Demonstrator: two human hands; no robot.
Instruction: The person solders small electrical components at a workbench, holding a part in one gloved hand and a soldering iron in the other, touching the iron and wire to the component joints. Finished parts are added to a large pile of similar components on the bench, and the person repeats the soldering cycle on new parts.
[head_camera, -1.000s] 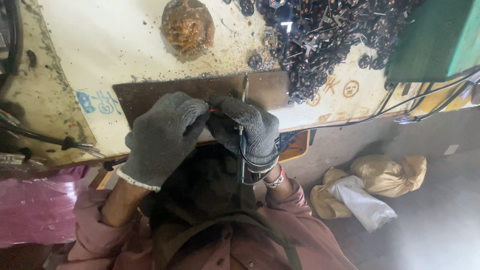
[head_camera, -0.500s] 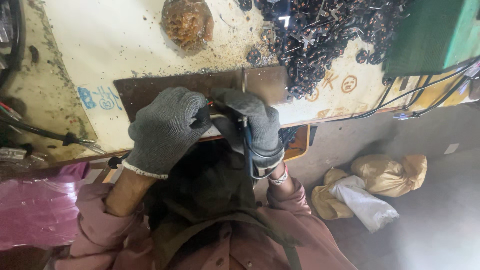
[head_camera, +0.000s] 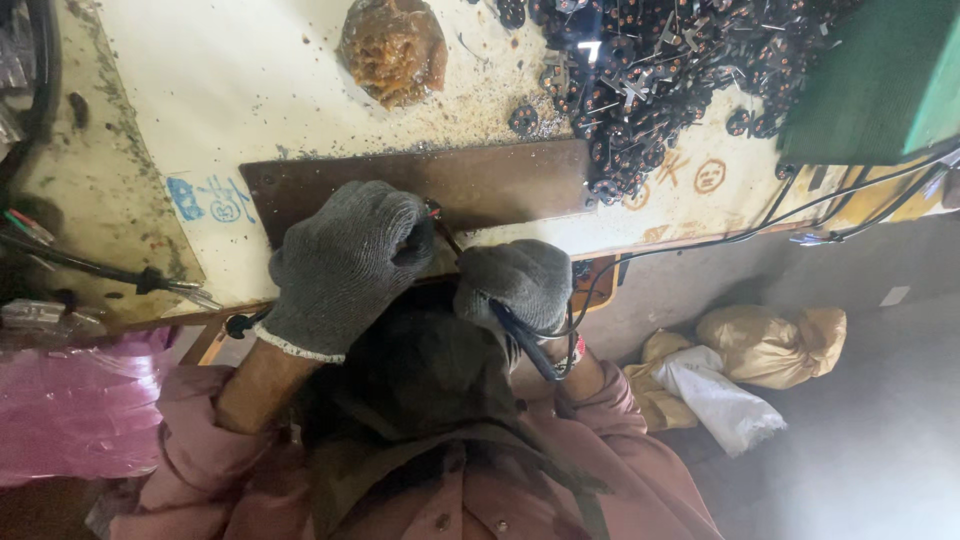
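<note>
- The left hand (head_camera: 345, 262), in a grey knitted glove, is curled tight at the near edge of the bench (head_camera: 250, 90). Its fingertips pinch a small part with thin red and dark wires (head_camera: 437, 218), which stick out just past the glove.
- The right hand (head_camera: 515, 283), gloved the same way, is clenched around the handle of a dark tool (head_camera: 525, 340). A black cord loops from the tool past the wrist. The tool's thin tip points up and left toward the wires in the left hand; whether it touches them cannot be told.
- Both hands sit close together, just in front of a brown metal plate (head_camera: 490, 185) lying flat on the bench.
- Beyond the plate, a heap of small dark metal parts (head_camera: 660, 60) covers the far right of the bench, and a lump of amber stuff (head_camera: 393, 45) lies to its left.
- A green box (head_camera: 880, 80) stands at the right end.
- Tan sacks (head_camera: 760, 345) lie on the floor below.
</note>
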